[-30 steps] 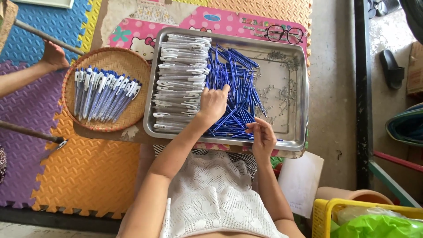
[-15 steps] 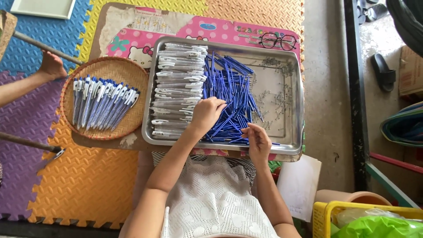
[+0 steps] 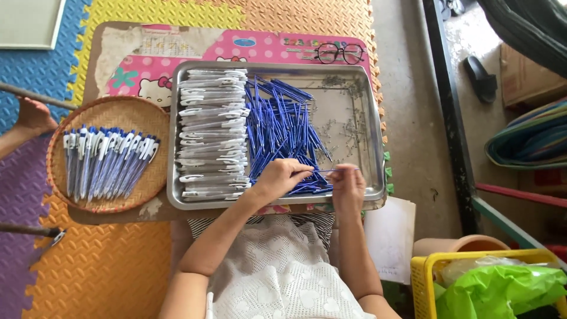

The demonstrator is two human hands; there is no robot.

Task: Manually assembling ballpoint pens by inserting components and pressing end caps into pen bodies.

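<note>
Hands at near edge of metal tray [image 3: 372, 118], both pinching one thin blue refill [image 3: 331, 171] between them.
Left hand [image 3: 282, 176] closed on the refill's left end, over the blue refill pile [image 3: 280, 127]; right hand [image 3: 347, 183] closed on its right end, just inside the tray's near right corner. Refill lies level, spanning the gap between the hands. White barrels [image 3: 212, 133] stacked in the tray's left part, touching the pile. Small springs [image 3: 348, 127] scattered on the tray's right. Basket [image 3: 118, 112] of finished pens [image 3: 106, 162] left of tray, on the table [image 3: 118, 53]. Glasses [image 3: 339, 54] beyond the tray. Another person's hand [image 3: 32, 118] at far left.
</note>
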